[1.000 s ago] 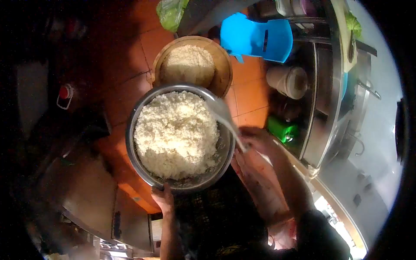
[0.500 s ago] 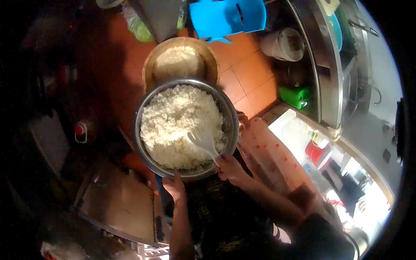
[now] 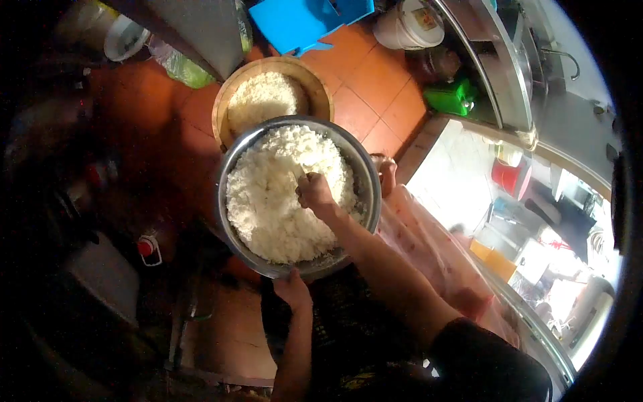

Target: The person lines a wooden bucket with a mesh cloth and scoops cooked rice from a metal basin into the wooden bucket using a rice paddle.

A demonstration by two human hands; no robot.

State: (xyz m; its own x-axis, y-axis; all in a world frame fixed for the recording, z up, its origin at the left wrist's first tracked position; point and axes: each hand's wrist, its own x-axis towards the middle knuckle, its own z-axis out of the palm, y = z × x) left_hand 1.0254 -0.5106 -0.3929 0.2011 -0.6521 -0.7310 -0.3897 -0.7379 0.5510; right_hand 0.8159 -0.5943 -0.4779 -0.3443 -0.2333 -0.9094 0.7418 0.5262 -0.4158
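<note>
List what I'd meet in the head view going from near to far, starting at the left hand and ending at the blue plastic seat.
Left hand → metal bowl → wooden tub → blue plastic seat.

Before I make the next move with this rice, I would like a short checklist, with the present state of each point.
1. Left hand gripping the bowl: ok, at the near rim.
2. Rice inside the bowl: ok, heaped.
3. Right hand closed, over the rice: ok.
4. Depth of the paddle: cannot tell, mostly hidden.
5. Bowl apart from the tub: cannot tell, they overlap in this view.
</note>
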